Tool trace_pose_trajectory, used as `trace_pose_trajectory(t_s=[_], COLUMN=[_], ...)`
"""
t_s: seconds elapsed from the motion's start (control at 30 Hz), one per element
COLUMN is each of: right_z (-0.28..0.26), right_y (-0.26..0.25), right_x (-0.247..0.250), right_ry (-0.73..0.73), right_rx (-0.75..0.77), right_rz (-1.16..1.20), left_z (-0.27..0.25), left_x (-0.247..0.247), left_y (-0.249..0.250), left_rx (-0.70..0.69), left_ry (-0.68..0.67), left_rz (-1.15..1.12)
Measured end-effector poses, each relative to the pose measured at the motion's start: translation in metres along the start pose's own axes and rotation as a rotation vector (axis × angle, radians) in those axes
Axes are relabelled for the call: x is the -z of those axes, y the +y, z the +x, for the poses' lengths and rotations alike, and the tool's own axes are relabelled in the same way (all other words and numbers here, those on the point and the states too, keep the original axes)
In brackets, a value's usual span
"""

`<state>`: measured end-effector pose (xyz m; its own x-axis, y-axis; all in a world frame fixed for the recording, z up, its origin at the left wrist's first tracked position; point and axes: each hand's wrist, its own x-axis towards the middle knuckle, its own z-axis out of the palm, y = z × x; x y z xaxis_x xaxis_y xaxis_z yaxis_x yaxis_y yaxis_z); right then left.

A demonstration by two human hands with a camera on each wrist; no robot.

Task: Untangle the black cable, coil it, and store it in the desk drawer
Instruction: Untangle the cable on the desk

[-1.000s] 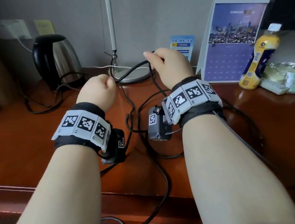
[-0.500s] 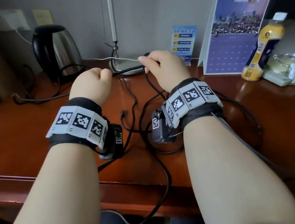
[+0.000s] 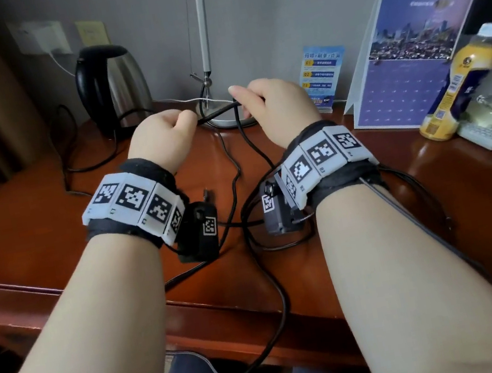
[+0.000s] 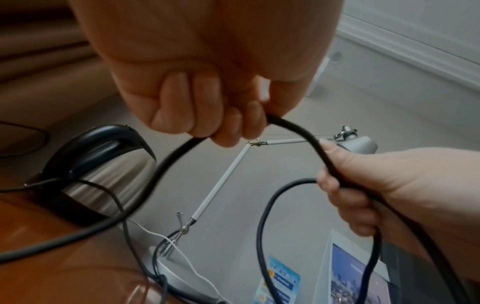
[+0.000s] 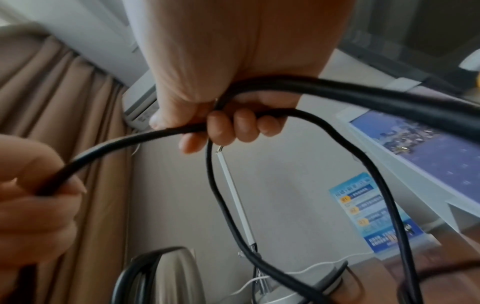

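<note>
A black cable [image 3: 217, 113] spans between my two hands above the wooden desk [image 3: 32, 219]. My left hand [image 3: 164, 134] grips it in a fist; in the left wrist view the cable [image 4: 293, 129] leaves that fist [image 4: 207, 115] and arches to the right hand [image 4: 363, 185]. My right hand [image 3: 270, 107] holds the cable and a hanging loop [image 5: 350, 148] with curled fingers [image 5: 233, 127]. More cable [image 3: 273, 279] trails over the desk and off its front edge. Its plug end [image 3: 207, 194] lies on the desk between my wrists.
A steel kettle [image 3: 113, 84] with its own cord stands at the back left. A lamp base [image 3: 223, 118] and pole rise behind my hands, with a white wire across it. A calendar card [image 3: 412, 60], a blue leaflet [image 3: 322, 76], a yellow bottle [image 3: 461, 82] and packets sit right.
Both hands have stayed close together on the cable, and the stretch between them is short. The view has shifted slightly; the loops on the desk have moved a little.
</note>
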<state>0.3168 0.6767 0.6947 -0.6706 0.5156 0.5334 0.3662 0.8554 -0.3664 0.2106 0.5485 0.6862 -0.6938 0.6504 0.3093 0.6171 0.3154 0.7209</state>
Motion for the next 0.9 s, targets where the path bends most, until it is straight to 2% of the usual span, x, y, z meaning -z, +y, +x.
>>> trace_pose_trajectory(t_s=[0.13, 0.23, 0.33, 0.43, 0.53, 0.73, 0.9], right_z=[0.015, 0.031, 0.045, 0.052, 0.054, 0.051, 0.054], right_y=[-0.003, -0.011, -0.017, -0.013, -0.008, 0.017, 0.005], right_x=[0.007, 0.013, 0.012, 0.013, 0.018, 0.033, 0.029], right_ry=[-0.046, -0.061, -0.154, -0.247, -0.316, -0.318, -0.232], right_rx=[0.002, 0.024, 0.055, 0.058, 0.062, -0.028, -0.035], right_rz=[-0.056, -0.132, -0.223, -0.257, -0.267, -0.308, -0.327], left_z=[0.014, 0.029, 0.038, 0.043, 0.048, 0.054, 0.055], left_x=[0.002, 0.002, -0.002, -0.006, -0.004, 0.010, -0.005], left_y=[0.004, 0.017, 0.032, 0.035, 0.029, 0.008, 0.017], left_rx=[0.017, -0.003, -0.049, -0.026, -0.019, -0.036, -0.058], left_ry=[-0.043, -0.074, -0.130, -0.192, -0.162, -0.034, -0.127], left_rz=[-0.007, 0.076, 0.178, 0.238, 0.310, 0.384, 0.349])
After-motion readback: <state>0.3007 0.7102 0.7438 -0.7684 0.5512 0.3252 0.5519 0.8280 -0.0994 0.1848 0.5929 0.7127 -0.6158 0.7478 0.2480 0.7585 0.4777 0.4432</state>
